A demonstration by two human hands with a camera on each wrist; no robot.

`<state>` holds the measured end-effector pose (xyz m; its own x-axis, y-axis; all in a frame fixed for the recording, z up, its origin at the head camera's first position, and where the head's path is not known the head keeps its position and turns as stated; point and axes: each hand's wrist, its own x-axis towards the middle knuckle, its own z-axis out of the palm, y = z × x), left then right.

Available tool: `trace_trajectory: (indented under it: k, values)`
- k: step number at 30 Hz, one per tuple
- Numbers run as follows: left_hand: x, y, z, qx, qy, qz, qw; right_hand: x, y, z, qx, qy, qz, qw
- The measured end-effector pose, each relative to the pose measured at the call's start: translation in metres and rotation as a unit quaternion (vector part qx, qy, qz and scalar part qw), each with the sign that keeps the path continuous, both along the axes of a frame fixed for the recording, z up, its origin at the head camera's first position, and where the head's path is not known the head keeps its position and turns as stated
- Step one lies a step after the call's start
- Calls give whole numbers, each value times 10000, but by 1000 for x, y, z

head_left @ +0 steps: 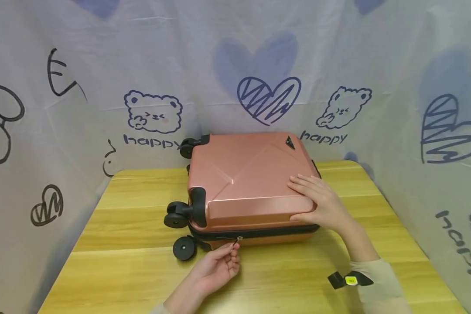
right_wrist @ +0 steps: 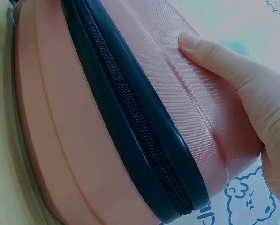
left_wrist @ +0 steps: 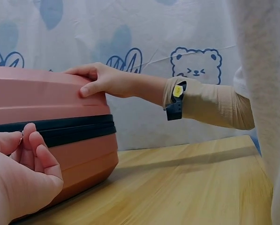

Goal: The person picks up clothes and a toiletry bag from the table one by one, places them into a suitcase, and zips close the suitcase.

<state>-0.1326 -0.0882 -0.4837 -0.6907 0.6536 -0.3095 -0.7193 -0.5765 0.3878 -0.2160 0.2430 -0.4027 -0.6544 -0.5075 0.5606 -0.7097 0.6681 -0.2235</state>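
Note:
A pink hard-shell suitcase (head_left: 255, 174) lies flat on the table, its wheels to the left. Along its front side runs a black zipper (right_wrist: 130, 108), whose teeth look closed in the right wrist view. My left hand (head_left: 217, 270) pinches the small metal zipper pull (head_left: 239, 238) between thumb and forefinger, near the front left corner. My right hand (head_left: 322, 203) rests on the suitcase's front right corner, fingers stretched over the top and thumb against the front side. In the left wrist view, the left hand's fingers mostly cover the pull.
Black swivel wheels (head_left: 176, 214) stick out on the suitcase's left. The wooden table (head_left: 133, 274) extends in front and to both sides. White cloth walls (head_left: 200, 65) with printed hearts and bears enclose the back and sides, close behind the suitcase.

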Motion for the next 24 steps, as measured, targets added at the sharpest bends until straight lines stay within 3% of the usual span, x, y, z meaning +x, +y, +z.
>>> trace_trajectory:
  k: [14,24]
  values:
    - [0,-11,0,-92,213,40,9997,0,0,-2,-102,82,-5,9999]
    - [5,-29,-2,29,-37,342,9994,2,2,-2,-143,-22,-27,9999]
